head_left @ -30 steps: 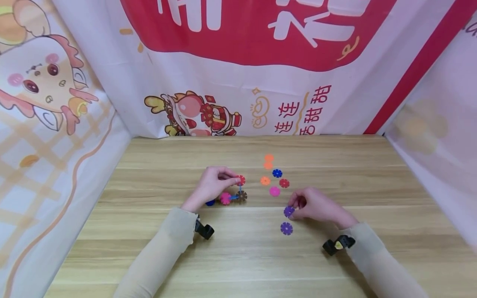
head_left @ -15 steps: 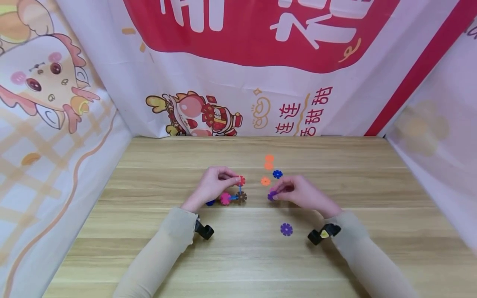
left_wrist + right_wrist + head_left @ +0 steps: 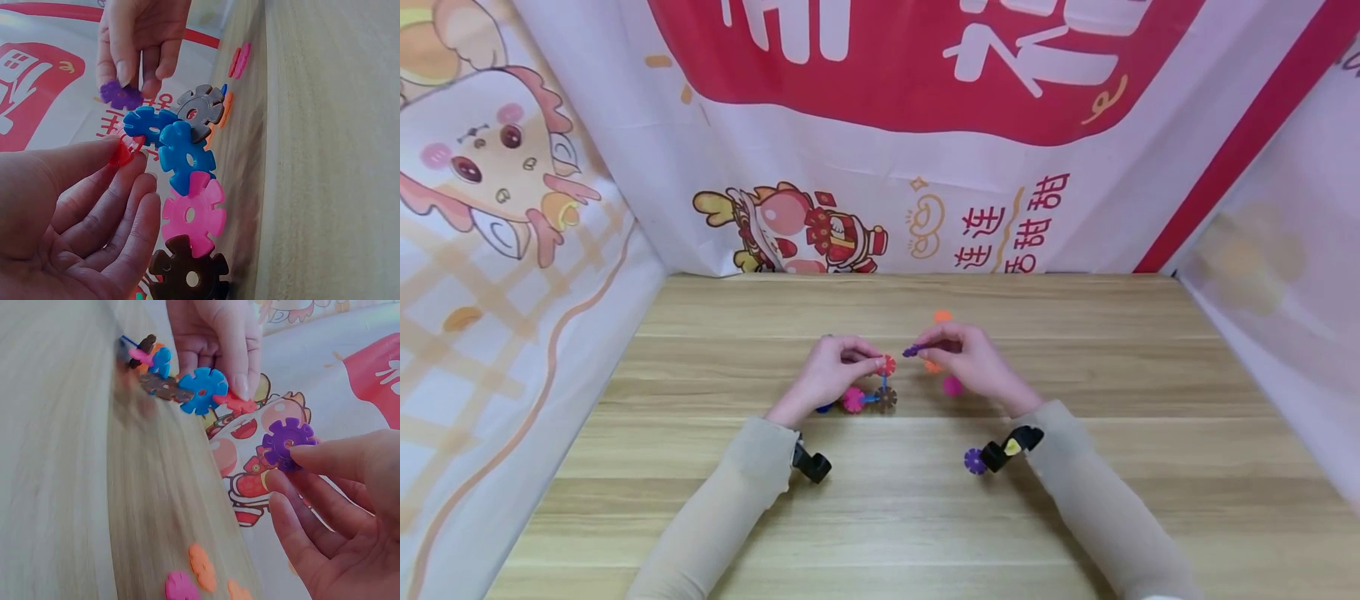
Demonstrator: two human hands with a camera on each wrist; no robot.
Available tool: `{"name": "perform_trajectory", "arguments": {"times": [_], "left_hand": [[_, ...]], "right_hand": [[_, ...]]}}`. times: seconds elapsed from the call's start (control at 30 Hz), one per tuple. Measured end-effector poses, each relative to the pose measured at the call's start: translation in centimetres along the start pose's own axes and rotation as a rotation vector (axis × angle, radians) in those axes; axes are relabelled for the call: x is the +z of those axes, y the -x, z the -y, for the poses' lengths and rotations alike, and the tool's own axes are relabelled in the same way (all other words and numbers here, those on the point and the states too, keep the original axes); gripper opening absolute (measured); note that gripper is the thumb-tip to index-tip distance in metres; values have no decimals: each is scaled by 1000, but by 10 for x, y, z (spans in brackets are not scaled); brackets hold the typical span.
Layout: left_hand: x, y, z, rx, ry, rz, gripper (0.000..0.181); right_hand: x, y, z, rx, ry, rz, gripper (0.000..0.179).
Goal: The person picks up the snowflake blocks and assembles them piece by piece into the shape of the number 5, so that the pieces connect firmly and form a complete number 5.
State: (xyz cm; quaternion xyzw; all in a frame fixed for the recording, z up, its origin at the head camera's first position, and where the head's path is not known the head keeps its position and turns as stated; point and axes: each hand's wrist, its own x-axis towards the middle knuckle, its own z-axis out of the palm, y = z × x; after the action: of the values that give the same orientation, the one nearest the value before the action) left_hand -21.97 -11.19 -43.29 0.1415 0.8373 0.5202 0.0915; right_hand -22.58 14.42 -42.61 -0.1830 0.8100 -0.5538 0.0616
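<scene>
My left hand (image 3: 829, 375) pinches a red notched plastic disc (image 3: 889, 365) between thumb and fingers. That red disc ends a chain of interlocked snowflake discs: a blue disc (image 3: 205, 392), a greyish-brown disc (image 3: 886, 398), a second blue disc (image 3: 182, 156), a pink disc (image 3: 195, 215) and a dark brown disc (image 3: 181, 275). Just right of the red disc, my right hand (image 3: 972, 362) holds a loose purple disc (image 3: 284, 442) by its edge. A small gap separates the purple disc from the red one. The left palm hides part of the chain's far end in the head view.
On the wooden table (image 3: 880, 517), another purple disc (image 3: 974, 461) lies beside the right wrist camera. A loose pink disc (image 3: 952, 385) and orange discs (image 3: 942, 317) lie under and behind the right hand. Printed cloth (image 3: 880, 150) stands along the table's back edge.
My right hand has carried the purple disc left and away from me, up near the red disc, and turned it edge-on to the head view. The left hand has stayed nearly still.
</scene>
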Motion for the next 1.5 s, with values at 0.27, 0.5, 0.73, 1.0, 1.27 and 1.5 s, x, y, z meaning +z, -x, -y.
{"name": "perform_trajectory", "arguments": {"times": [0.27, 0.5, 0.73, 1.0, 1.27, 1.5], "left_hand": [[0, 0, 0, 13, -3, -2, 14], [1, 1, 0, 18, -2, -8, 13], [1, 0, 1, 8, -10, -16, 12], [3, 0, 2, 22, -45, -32, 12], [4, 0, 2, -8, -37, -34, 10], [5, -1, 3, 18, -42, -54, 8]], "right_hand": [[12, -10, 6, -34, -4, 2, 12], [16, -15, -1, -38, -30, 24, 13], [22, -13, -3, -41, -108, 26, 19], [32, -8, -7, 11, -96, -44, 34], [41, -5, -11, 43, -158, -126, 35], [46, -5, -11, 38, -164, -155, 32]]}}
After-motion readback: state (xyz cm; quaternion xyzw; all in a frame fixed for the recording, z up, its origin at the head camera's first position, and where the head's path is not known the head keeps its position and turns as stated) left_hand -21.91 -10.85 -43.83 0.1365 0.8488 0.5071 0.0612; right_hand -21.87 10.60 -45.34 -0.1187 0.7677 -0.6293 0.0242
